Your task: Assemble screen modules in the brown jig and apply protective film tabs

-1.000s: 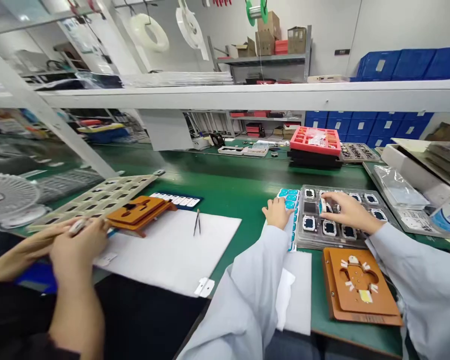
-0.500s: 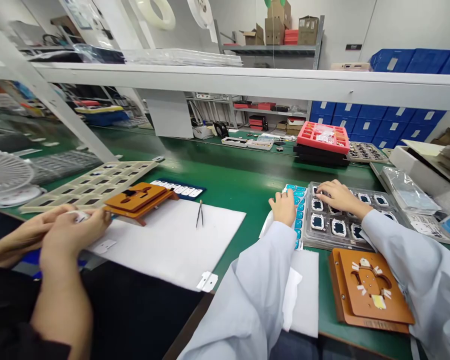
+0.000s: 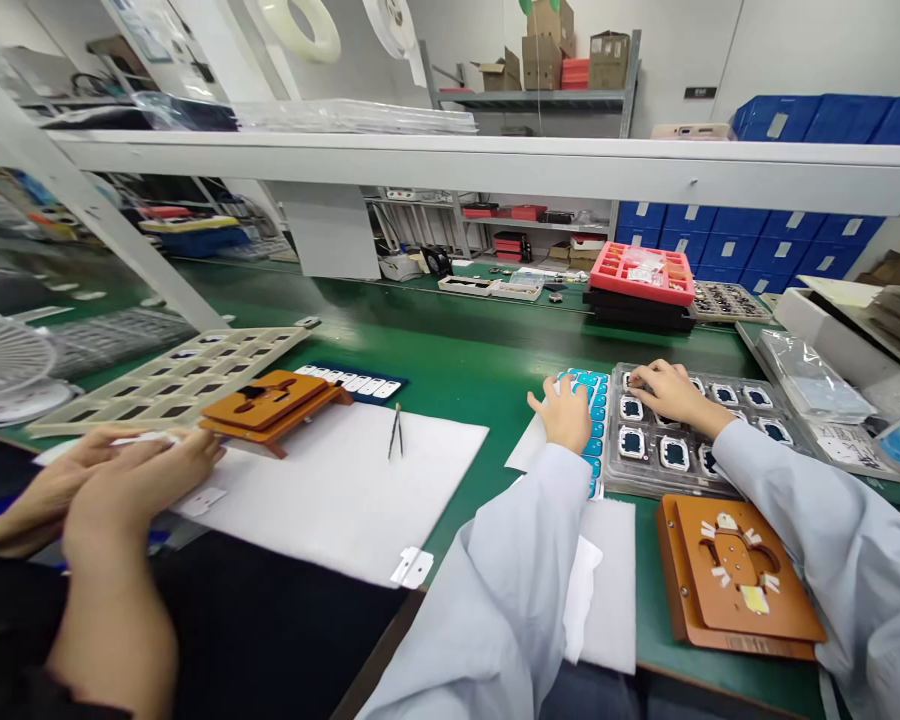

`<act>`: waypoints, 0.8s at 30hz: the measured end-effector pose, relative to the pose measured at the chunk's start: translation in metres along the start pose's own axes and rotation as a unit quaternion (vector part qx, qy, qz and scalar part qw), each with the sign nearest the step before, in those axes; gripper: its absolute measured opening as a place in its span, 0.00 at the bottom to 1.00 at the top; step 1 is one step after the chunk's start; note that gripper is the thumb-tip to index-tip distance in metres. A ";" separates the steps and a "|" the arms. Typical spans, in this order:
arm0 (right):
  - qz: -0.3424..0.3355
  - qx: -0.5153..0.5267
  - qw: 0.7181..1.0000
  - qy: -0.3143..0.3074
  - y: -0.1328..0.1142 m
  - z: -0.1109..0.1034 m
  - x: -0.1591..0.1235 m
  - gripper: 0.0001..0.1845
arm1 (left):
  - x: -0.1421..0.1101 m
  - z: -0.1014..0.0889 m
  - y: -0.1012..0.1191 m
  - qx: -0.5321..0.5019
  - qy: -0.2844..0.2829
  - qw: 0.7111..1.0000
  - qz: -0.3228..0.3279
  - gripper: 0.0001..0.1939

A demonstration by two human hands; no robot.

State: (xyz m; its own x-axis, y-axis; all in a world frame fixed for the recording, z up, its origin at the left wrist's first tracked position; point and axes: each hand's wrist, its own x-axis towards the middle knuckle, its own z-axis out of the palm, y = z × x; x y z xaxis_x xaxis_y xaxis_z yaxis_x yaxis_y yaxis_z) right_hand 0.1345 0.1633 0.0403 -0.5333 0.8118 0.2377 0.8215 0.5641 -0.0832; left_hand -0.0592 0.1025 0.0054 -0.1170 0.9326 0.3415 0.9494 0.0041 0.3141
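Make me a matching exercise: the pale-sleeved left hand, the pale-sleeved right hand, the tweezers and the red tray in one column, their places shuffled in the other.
Things
1. Left hand
2. Right hand
3. Tweezers
4. Red tray

Places
A. On the large white mat
B. Over the clear tray of dark-centred parts
C. On top of something black
D. At the sheet of blue stickers, fingers spread

Right pairs: 1-D, 2-B, 3-A, 4-C
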 end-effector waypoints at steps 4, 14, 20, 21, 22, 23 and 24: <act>0.006 0.041 0.999 0.029 0.001 0.002 0.003 0.13 | 0.003 0.005 -0.002 -0.026 0.003 0.999 0.025 0.12; 0.022 0.204 0.968 0.145 0.002 -0.056 -0.069 0.16 | 0.000 -0.011 -0.002 -0.122 0.088 0.981 0.119 0.14; 0.084 0.361 0.908 0.197 0.011 -0.069 -0.188 0.14 | -0.034 -0.033 0.027 -0.239 0.091 0.873 0.415 0.08; 0.082 0.403 0.885 0.220 0.012 -0.066 -0.202 0.13 | -0.044 -0.035 0.034 -0.266 0.094 0.827 0.486 0.08; 0.081 0.435 0.868 0.225 0.012 -0.062 -0.212 0.11 | -0.053 -0.036 0.041 -0.287 0.093 0.785 0.541 0.08; 0.083 0.446 0.865 0.217 0.011 -0.058 -0.220 0.10 | -0.062 -0.036 0.047 -0.303 0.086 0.752 0.579 0.08; 0.081 0.458 0.864 0.193 0.008 -0.055 -0.224 0.09 | -0.070 -0.036 0.053 -0.311 0.069 0.733 0.601 0.07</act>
State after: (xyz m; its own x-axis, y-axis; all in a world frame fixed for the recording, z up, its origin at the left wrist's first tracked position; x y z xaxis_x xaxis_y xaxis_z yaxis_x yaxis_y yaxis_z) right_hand 0.2720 -0.0222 0.0400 -0.1729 0.8803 0.4417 0.2816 0.4739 -0.8343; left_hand -0.0117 0.0247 0.0304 0.6265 0.0831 0.7750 0.0802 -0.9959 0.0420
